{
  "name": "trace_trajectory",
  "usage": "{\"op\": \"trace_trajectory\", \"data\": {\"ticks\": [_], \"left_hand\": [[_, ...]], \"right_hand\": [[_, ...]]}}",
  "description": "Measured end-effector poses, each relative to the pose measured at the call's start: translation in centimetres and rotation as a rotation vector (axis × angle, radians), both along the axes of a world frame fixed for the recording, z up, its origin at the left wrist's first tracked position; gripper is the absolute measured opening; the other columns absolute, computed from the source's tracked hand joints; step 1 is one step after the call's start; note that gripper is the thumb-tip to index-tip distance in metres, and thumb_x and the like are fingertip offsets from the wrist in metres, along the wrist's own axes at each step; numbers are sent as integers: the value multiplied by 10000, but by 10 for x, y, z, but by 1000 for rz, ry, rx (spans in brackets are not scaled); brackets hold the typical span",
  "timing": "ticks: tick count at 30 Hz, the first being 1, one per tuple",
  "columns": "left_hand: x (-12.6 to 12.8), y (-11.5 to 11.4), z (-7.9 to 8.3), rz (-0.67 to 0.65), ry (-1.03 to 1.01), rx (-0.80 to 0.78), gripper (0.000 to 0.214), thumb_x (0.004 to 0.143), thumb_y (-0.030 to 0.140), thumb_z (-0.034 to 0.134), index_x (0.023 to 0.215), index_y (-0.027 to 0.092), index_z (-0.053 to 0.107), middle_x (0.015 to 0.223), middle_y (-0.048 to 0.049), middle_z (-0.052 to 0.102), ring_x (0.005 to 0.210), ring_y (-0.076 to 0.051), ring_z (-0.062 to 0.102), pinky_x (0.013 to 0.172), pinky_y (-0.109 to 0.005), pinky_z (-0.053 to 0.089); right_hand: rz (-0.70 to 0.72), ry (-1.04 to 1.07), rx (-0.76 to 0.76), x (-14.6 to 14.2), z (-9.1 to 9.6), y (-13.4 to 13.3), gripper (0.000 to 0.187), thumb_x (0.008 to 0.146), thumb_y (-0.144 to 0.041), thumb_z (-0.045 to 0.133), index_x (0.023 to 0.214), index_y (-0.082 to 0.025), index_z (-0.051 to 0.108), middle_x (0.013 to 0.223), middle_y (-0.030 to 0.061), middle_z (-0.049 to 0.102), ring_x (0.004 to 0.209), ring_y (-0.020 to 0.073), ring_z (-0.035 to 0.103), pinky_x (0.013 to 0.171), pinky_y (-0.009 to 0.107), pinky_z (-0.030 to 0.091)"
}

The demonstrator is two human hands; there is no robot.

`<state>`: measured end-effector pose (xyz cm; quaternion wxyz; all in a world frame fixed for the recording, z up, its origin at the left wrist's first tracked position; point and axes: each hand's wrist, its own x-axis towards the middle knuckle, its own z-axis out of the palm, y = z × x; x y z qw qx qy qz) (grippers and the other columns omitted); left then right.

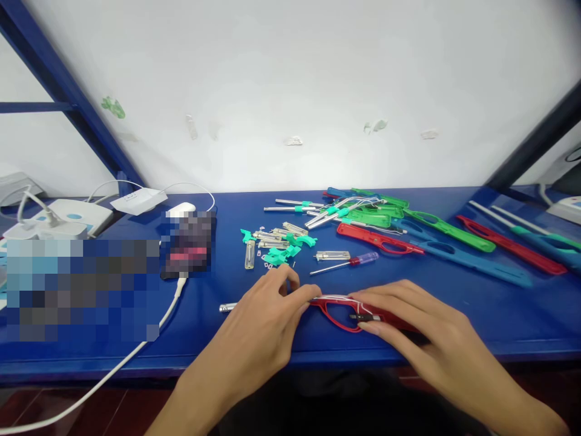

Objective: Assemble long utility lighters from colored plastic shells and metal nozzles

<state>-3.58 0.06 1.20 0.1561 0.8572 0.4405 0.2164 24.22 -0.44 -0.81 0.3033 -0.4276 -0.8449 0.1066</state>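
Observation:
Near the table's front edge lies a red long-reach lighter half-shell (338,329) with its finger loop and white wires showing. My left hand (265,312) is closed around its nozzle end, and the metal tube (226,307) sticks out to the left. With fingers bent round the handle end, my right hand (415,324) grips the same shell. A small black igniter (363,317) with a metal end sits by my right thumb and fingertips. My right fingers and palm hide most of the handle.
Beyond my hands lie a screwdriver (349,263), several clear fuel tanks (333,255) and green triggers (282,254). Metal lighter tubes (333,215) and coloured shells (472,260) spread to the right. A white cable (170,312) crosses the left side near a blurred phone (188,248).

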Motion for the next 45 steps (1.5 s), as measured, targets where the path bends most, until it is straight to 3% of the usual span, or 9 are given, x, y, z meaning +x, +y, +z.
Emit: {"op": "trace_trajectory", "data": {"ticks": [9, 15, 22, 30, 35, 45], "left_hand": [[-2, -1, -7, 14, -53, 63, 328, 1115, 188, 436, 1396, 272, 584, 1225, -53, 580, 1104, -204, 600, 990, -387, 523], [-3, 1, -7, 11, -40, 107, 352, 1102, 153, 429, 1391, 273, 591, 1248, -72, 548, 1101, -214, 585, 951, -398, 528], [-3, 2, -7, 53, -13, 176, 342, 1089, 156, 433, 1353, 280, 611, 1204, -70, 554, 901, -198, 623, 778, -390, 548], [0, -4, -1, 101, -94, 82, 278, 1078, 262, 504, 1321, 277, 639, 1258, -77, 544, 965, -208, 672, 890, -426, 583], [1, -1, -1, 84, -102, 92, 204, 1080, 216, 496, 1200, 247, 658, 1186, -65, 587, 981, -205, 654, 875, -395, 558], [1, -1, -2, 63, -92, 167, 237, 1068, 153, 491, 1225, 249, 639, 1111, -49, 677, 1001, -224, 649, 915, -421, 528]], "right_hand": [[-4, 1, 24, -1, -1, 2, 261, 1049, -382, 625, 1307, -394, 665, 1209, -25, 769, 1101, 208, 709, 931, 343, 604], [-12, 0, 16, -1, 0, 0, 269, 1041, -386, 636, 1306, -383, 683, 1212, -10, 771, 1104, 220, 714, 928, 353, 608], [-15, 16, 9, -3, 1, 1, 249, 1037, -379, 636, 1274, -374, 709, 1196, 7, 778, 1088, 247, 721, 920, 384, 614], [1, 25, 17, -2, 1, 1, 243, 1048, -381, 621, 1279, -372, 697, 1197, 0, 776, 1085, 241, 715, 927, 388, 603], [1, 19, 27, -3, 1, 1, 241, 1047, -368, 628, 1280, -378, 685, 1205, -12, 773, 1090, 228, 713, 933, 377, 599], [-24, 40, 38, -4, 2, 1, 253, 1033, -427, 628, 1246, -352, 742, 1162, 21, 799, 1039, 257, 748, 874, 380, 639]]}}
